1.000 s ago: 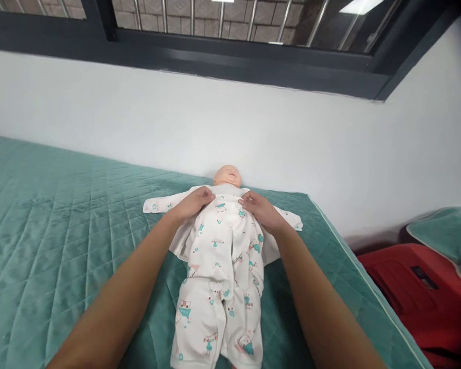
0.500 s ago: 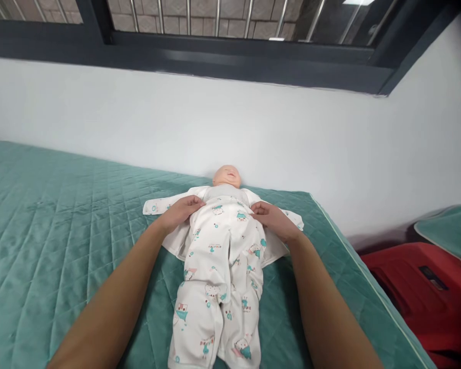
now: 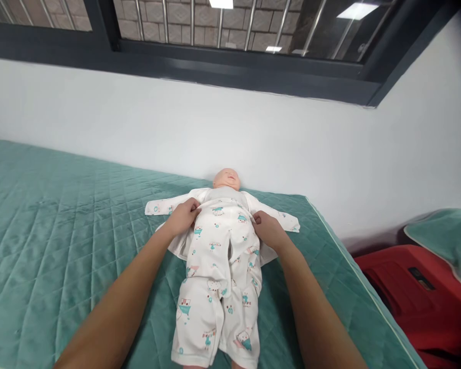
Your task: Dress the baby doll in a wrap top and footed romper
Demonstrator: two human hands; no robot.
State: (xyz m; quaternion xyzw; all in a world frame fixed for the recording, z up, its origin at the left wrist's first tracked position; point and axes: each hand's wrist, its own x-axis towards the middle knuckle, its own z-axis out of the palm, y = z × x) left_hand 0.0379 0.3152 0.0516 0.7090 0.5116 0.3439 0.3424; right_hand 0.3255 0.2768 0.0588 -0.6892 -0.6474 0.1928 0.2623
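Observation:
A baby doll [image 3: 226,179] lies on its back, head toward the wall. White printed pants [image 3: 215,266] cover its legs and reach up over its belly; its feet just show at the bottom edge. A white jacket [image 3: 278,218] with both sleeves spread out lies open beneath and around the torso. My left hand [image 3: 184,216] is closed, pinching the pants' waist at the left side. On the right side of the waist, my right hand [image 3: 268,228] has its fingers curled on the pants' edge.
The doll rests on a green quilted mat [image 3: 80,230] against a white wall [image 3: 138,123]. Above is a dark window frame [image 3: 230,69] with metal bars. A red plastic chair [image 3: 411,292] and a green cloth [image 3: 445,236] stand beyond the mat's right edge.
Both hands have closed more tightly on the pants' waist, and the right hand sits slightly lower. The camera view has tilted slightly, bringing the doll's feet just into view.

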